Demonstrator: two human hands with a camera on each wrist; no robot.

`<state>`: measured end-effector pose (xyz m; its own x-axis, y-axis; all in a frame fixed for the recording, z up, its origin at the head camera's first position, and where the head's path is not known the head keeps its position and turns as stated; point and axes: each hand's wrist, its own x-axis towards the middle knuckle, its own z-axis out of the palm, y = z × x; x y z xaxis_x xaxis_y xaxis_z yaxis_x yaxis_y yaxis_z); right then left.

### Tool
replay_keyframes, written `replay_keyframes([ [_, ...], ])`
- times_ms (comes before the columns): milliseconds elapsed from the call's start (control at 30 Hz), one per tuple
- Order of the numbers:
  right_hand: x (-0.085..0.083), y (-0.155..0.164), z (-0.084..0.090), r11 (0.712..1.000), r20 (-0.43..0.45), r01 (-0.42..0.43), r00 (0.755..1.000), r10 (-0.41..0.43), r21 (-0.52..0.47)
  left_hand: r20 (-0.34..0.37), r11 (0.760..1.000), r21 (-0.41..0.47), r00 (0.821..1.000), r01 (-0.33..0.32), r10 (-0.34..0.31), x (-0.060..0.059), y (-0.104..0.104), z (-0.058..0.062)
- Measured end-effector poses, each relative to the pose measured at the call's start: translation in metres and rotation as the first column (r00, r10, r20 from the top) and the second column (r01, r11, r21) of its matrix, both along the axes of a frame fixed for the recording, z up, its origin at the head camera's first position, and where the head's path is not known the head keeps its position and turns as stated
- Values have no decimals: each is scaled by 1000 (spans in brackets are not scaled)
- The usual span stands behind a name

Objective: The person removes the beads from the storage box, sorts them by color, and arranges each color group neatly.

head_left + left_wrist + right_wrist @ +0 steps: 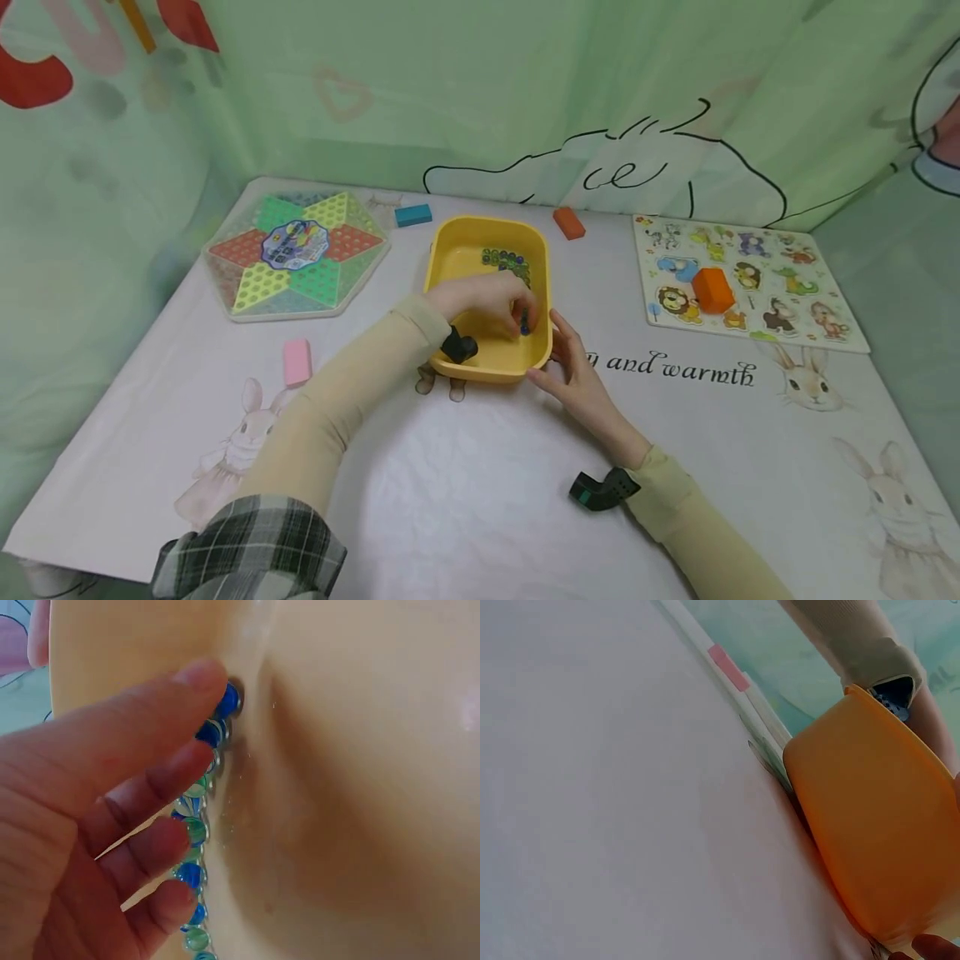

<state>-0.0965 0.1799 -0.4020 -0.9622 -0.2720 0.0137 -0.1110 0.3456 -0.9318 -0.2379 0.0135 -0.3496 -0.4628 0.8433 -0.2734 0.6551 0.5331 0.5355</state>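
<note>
Left hand [97, 825] reaches into the yellow tub [457, 250] mid-table, fingers loosely spread, tips touching a row of marbles [196, 832]; nothing gripped. Right hand [577, 375], fingers straight, steadies the tub's near right wall. Marbles look hard, smooth, prone to rolling; pinch singly or scoop.

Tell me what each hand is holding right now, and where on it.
The left hand reaches into the yellow tub, its fingers touching the marbles; whether it grips any cannot be told. The right hand steadies the tub's near right corner from outside.
</note>
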Motion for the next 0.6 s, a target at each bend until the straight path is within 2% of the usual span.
replay_keyframes([
  [333, 0, 1, -2, 1000, -16, -12, 1000, 11, -3, -149, 997, -72, 989, 6, -17, 4, 6, 1],
  [600, 0, 0, -3, 1000, -8, -7, 1000, 6, -10, -180, 996, -82, 982, 37, -51, 3, 7, 2],
])
